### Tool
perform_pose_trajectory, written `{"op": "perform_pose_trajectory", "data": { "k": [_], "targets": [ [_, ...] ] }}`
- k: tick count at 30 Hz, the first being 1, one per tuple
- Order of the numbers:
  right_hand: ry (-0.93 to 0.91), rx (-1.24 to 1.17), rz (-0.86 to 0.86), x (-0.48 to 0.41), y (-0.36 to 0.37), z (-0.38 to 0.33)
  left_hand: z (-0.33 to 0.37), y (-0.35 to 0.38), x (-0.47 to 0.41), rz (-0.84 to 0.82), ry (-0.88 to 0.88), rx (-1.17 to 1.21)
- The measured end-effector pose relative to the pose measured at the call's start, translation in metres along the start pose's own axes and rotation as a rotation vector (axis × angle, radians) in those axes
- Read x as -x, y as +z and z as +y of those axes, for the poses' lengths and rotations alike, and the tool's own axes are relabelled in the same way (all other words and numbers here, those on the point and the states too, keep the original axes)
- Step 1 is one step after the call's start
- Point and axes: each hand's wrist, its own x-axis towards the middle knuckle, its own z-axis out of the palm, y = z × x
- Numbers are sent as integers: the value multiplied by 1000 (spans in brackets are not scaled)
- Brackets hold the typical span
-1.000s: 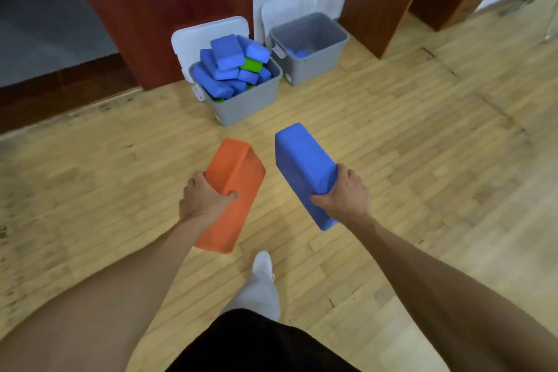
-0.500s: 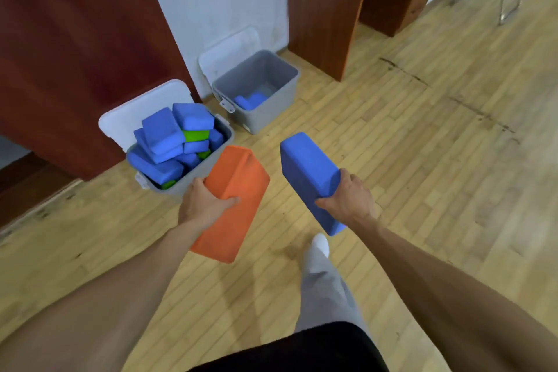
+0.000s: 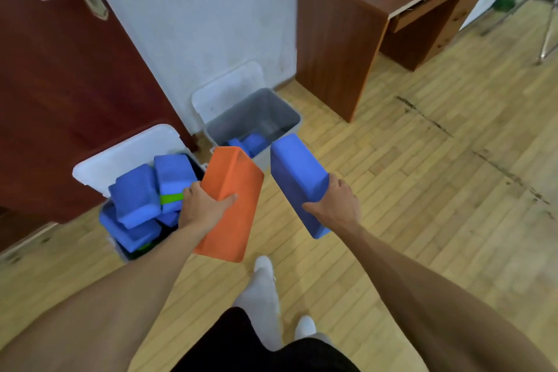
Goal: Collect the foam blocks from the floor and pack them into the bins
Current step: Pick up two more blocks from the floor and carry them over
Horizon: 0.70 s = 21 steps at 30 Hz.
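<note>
The near left bin point(image 3: 120, 246) is heaped with blue blocks point(image 3: 137, 195), plus a sliver of green, rising above its rim; its white lid point(image 3: 126, 151) stands open behind it. In my judgement it has little or no room left. The far bin point(image 3: 280, 113), against the wall, holds only a few blue blocks point(image 3: 252, 142) at its bottom and has ample room; its lid point(image 3: 229, 90) also leans open behind it.

Two blocks are in transit. The left hand point(image 3: 203, 208) is wrapped around the orange block point(image 3: 231, 202), thumb across its upper face, holding it tilted in the air, its far end in line with the near rim of the far bin. The right hand point(image 3: 336, 205) is clasped on the near end of a blue block point(image 3: 297, 181), also tilted and off the floor.

No loose blocks show on the visible floor point(image 3: 422, 190); whether more lie out of frame cannot be told.

Clearances: floor to the right is open. The desk point(image 3: 347, 36) stands just right of the far bin, the door point(image 3: 60, 84) left behind the near bin. The wall closes the far side, so approach is from the near side only.
</note>
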Motion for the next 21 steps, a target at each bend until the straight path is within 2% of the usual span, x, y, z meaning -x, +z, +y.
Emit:
{"op": "perform_pose_trajectory", "data": {
  "k": [5, 8, 17, 21],
  "targets": [
    [-23, 70, -75, -122, 14, -40, 25, 25, -111, -21, -197, 135],
    [-53, 106, -92, -194, 19, -77, 49, 32, -178, -27, -291, 137],
    [-89, 115, -166, -387, 16, -141, 147, 36, -349, -111, -257, 127],
    [-47, 107, -189, -494, 46, -144, 173, 79, -432, -98, -317, 98]
  ]
}}
